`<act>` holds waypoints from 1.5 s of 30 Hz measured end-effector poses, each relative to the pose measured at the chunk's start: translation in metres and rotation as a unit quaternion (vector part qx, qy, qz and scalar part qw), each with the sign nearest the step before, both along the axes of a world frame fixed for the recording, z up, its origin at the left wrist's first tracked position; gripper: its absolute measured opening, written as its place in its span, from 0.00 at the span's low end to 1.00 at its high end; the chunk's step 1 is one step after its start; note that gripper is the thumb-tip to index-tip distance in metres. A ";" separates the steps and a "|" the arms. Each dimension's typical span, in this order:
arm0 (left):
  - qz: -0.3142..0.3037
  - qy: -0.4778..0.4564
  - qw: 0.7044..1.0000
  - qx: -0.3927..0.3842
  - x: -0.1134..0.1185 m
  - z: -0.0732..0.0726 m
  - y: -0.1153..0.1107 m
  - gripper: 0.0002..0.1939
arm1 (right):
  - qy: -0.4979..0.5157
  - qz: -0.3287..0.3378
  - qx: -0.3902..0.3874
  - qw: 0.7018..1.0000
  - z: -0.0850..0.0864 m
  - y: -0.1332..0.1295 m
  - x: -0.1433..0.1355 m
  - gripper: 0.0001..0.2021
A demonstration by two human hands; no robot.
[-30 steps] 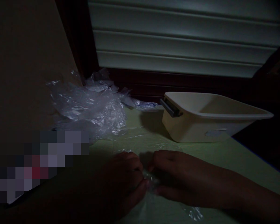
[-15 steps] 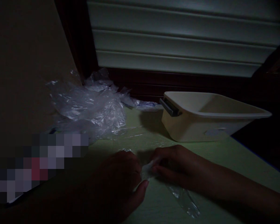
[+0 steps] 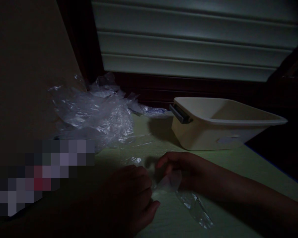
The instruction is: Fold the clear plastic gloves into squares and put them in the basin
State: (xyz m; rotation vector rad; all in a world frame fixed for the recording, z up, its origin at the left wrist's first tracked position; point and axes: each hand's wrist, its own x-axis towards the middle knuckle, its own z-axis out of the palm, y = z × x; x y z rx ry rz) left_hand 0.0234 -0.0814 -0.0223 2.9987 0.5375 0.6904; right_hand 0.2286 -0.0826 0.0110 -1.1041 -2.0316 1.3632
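Observation:
A thin clear plastic bag (image 3: 171, 181) lies between my two hands above the pale green tabletop (image 3: 161, 216). My left hand (image 3: 136, 191) is closed around its left end, the fingers curled and the thumb pointing right. My right hand (image 3: 181, 167) is beside the bag's upper right part, its fingers apart and bent, the thumb partly behind the film. Another stretch of clear film (image 3: 196, 210) runs down to the right under my right hand. What lies inside my left fist is hidden.
A big heap of crumpled clear plastic (image 3: 101, 115) sits at the back left. An empty-looking cream bin (image 3: 208, 135) with a grey handle stands at the back right. Pale slats (image 3: 188, 43) rise behind. A blurred-out item (image 3: 47, 172) lies left.
My right hand has loosened its pinch, its fingers spreading and lifting slightly. The film between the hands has opened out wider. My left hand has shifted a little down and right.

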 end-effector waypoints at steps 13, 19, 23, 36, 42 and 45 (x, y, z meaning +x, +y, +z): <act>-0.026 0.011 1.000 -0.006 -0.002 0.001 0.000 0.08 | 0.010 -0.020 -0.003 1.000 -0.005 -0.002 0.001 0.13; -0.031 0.012 0.999 -0.009 -0.001 0.004 -0.001 0.08 | -0.057 -0.040 0.069 0.995 -0.008 -0.001 -0.002 0.13; -0.028 -0.005 1.000 -0.003 0.000 0.004 -0.001 0.09 | -0.077 -0.042 0.110 0.990 -0.008 -0.003 -0.002 0.16; -0.005 0.068 0.997 0.038 0.004 0.020 -0.015 0.09 | -0.201 -0.095 0.181 0.958 -0.010 -0.004 -0.005 0.29; 0.008 0.050 0.998 0.022 0.004 0.022 -0.017 0.15 | -0.194 -0.144 0.279 0.929 -0.009 -0.008 -0.001 0.18; 0.011 0.073 0.997 0.011 0.003 0.023 -0.017 0.12 | -0.182 -0.147 0.357 0.904 -0.006 -0.010 -0.001 0.08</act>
